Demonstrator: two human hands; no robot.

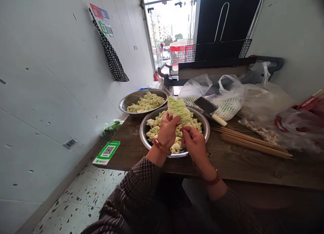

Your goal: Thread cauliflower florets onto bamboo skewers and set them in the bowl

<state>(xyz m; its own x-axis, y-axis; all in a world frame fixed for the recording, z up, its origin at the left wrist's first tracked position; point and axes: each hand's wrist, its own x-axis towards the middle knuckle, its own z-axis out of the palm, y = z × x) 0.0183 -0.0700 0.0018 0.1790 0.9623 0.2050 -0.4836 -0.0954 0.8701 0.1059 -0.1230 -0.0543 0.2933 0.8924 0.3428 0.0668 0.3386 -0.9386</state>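
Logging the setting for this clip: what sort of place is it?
Probably a small food shop's prep area: cauliflower pieces in two metal bowls, a bundle of thin skewers on the wooden table, and a green QR-code sign.

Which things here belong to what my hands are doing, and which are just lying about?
Likely belongs: cauliflower piece in the left hand; thin stick in the right hand; near bowl; far bowl; stick bundle.

Apparently lying about: cleaver; plastic bags; green QR card.

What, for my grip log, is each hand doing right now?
Left hand: closed, holding pale green-and-white cauliflower.
Right hand: closed, apparently holding a thin brown wooden skewer.
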